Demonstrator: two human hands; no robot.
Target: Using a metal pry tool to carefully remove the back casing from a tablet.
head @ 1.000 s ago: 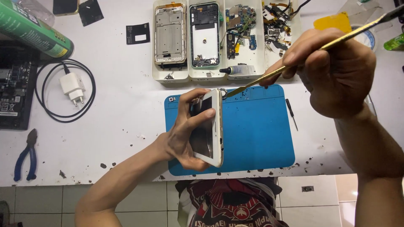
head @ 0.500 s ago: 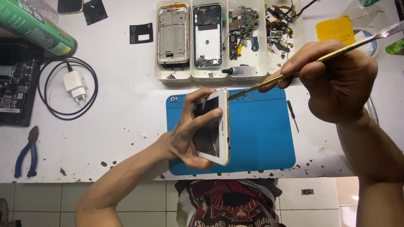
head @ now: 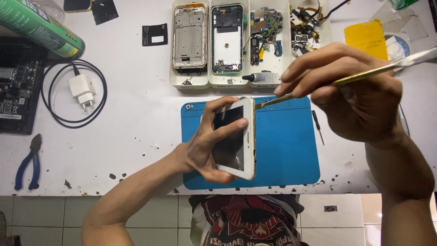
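Left hand (head: 207, 146) gripping a white phone (head: 236, 139) at frame centre, tilted on edge over the blue mat (head: 291, 150); right hand (head: 355, 98) clenched on a brass tool (head: 364, 75), tip at the phone's top corner; parts tray (head: 250, 82) above on white worktop (head: 127, 114).

White phone (head: 236, 139) in left hand (head: 207, 146), tweezers (head: 346, 79) at its edge

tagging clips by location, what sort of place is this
Most likely a phone repair workbench. The left hand holds a white phone on edge over a blue work mat, the right hand works a thin metal tool at its top, and a white tray holds stripped phone frames and circuit parts.
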